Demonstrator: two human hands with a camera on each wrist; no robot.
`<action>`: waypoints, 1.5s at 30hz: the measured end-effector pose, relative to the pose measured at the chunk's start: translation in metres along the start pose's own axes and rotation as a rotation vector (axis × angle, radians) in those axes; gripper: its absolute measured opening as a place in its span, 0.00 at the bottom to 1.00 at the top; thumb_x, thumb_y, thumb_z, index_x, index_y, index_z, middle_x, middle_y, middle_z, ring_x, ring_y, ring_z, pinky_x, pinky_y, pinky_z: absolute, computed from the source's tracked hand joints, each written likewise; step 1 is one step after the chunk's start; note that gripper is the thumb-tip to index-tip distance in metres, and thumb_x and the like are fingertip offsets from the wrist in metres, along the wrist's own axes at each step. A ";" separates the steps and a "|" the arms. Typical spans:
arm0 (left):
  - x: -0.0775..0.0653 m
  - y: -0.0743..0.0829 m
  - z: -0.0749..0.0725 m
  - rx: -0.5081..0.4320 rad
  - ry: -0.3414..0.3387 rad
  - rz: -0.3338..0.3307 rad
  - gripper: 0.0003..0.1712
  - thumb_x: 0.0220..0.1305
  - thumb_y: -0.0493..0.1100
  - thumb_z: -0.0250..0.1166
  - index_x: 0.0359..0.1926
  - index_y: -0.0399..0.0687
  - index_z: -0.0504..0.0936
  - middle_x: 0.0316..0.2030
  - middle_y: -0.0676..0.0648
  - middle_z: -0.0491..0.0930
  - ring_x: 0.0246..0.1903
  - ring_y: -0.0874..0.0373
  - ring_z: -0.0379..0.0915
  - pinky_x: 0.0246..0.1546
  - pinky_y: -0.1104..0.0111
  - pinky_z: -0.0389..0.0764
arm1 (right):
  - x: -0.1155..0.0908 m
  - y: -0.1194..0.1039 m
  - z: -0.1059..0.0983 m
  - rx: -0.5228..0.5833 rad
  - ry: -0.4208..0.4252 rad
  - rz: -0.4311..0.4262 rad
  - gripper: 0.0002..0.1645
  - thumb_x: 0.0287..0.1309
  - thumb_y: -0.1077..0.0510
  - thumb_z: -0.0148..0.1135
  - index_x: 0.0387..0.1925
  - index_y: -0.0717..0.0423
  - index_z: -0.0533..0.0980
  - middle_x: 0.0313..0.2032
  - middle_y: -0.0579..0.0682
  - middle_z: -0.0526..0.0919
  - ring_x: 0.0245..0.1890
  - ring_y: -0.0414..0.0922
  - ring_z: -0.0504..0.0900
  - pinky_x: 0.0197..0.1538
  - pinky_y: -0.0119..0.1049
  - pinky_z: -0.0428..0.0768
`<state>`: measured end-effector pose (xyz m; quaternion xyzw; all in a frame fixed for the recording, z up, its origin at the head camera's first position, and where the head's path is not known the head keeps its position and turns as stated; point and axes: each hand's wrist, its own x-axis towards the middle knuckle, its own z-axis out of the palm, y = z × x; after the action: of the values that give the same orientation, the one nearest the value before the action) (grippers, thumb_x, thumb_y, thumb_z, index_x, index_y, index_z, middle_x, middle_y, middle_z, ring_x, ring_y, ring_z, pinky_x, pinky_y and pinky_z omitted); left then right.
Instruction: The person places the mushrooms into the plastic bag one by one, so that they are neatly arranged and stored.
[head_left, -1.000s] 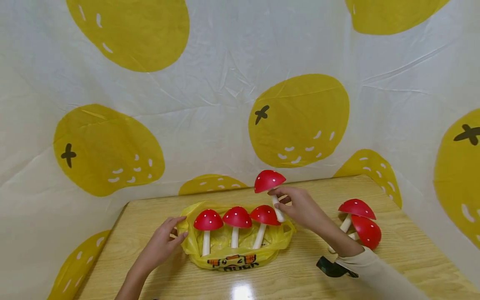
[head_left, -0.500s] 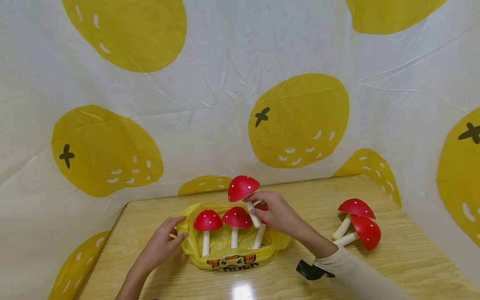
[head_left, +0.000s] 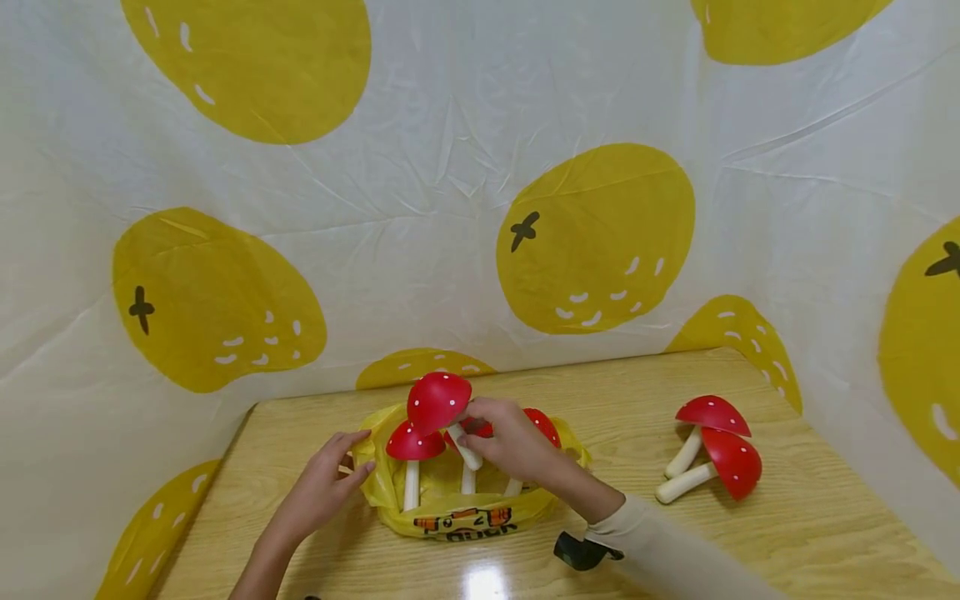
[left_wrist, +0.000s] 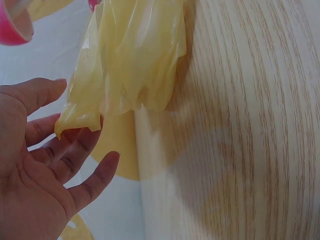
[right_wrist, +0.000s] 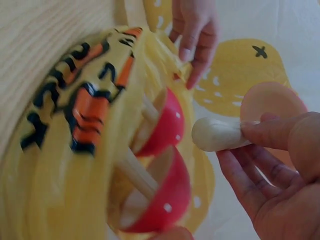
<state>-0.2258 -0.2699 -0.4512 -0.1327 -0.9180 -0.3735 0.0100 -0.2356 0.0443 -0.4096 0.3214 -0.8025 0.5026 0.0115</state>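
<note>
A yellow plastic bag [head_left: 405, 523] with orange and black print on its near side sits open on the wooden worktop [head_left: 787, 550]. At its left edge, the left hand [head_left: 327, 482] has its fingers spread beside the plastic. Three red-capped mushrooms [head_left: 415, 442] stand inside. The right hand's [head_left: 510, 437] fingers pinch the white stem of another mushroom [head_left: 440, 402], tilted above the bag. Two more mushrooms [head_left: 731, 465] lie touching at right. A fruit-printed sheet [head_left: 420, 167] hangs at the far side.
</note>
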 end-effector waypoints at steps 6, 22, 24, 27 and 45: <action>0.000 0.000 -0.001 -0.001 -0.003 0.003 0.28 0.68 0.39 0.68 0.66 0.37 0.74 0.51 0.42 0.77 0.40 0.56 0.75 0.39 0.69 0.83 | 0.004 0.004 0.022 0.035 -0.015 0.011 0.16 0.60 0.69 0.69 0.48 0.55 0.84 0.46 0.48 0.87 0.41 0.41 0.86 0.46 0.29 0.84; -0.001 0.000 0.000 0.009 0.007 0.015 0.28 0.66 0.32 0.67 0.66 0.34 0.74 0.52 0.41 0.77 0.39 0.56 0.76 0.38 0.72 0.83 | 0.003 0.016 0.072 0.104 0.019 0.052 0.08 0.58 0.70 0.70 0.40 0.60 0.85 0.41 0.50 0.89 0.41 0.40 0.87 0.44 0.24 0.82; -0.001 0.000 0.000 0.007 0.005 0.014 0.28 0.66 0.32 0.67 0.66 0.34 0.74 0.52 0.41 0.77 0.39 0.56 0.76 0.38 0.72 0.83 | 0.002 0.018 0.077 0.134 0.026 0.066 0.07 0.58 0.70 0.70 0.38 0.61 0.86 0.39 0.51 0.90 0.40 0.39 0.87 0.43 0.25 0.82; -0.001 0.000 -0.001 0.003 0.003 0.021 0.28 0.67 0.32 0.67 0.66 0.33 0.73 0.52 0.41 0.77 0.39 0.56 0.76 0.37 0.72 0.83 | 0.000 0.020 0.083 0.176 0.019 0.095 0.06 0.60 0.69 0.69 0.39 0.61 0.86 0.40 0.49 0.90 0.40 0.37 0.87 0.43 0.25 0.83; 0.000 0.001 0.002 0.003 0.009 0.042 0.28 0.64 0.28 0.67 0.65 0.32 0.73 0.51 0.40 0.77 0.40 0.56 0.79 0.38 0.71 0.84 | -0.011 0.020 0.094 0.091 -0.093 0.085 0.14 0.70 0.63 0.61 0.53 0.55 0.85 0.53 0.42 0.85 0.52 0.33 0.80 0.50 0.24 0.79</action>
<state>-0.2255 -0.2681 -0.4518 -0.1505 -0.9156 -0.3723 0.0221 -0.2091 -0.0205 -0.4761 0.3101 -0.7914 0.5231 -0.0618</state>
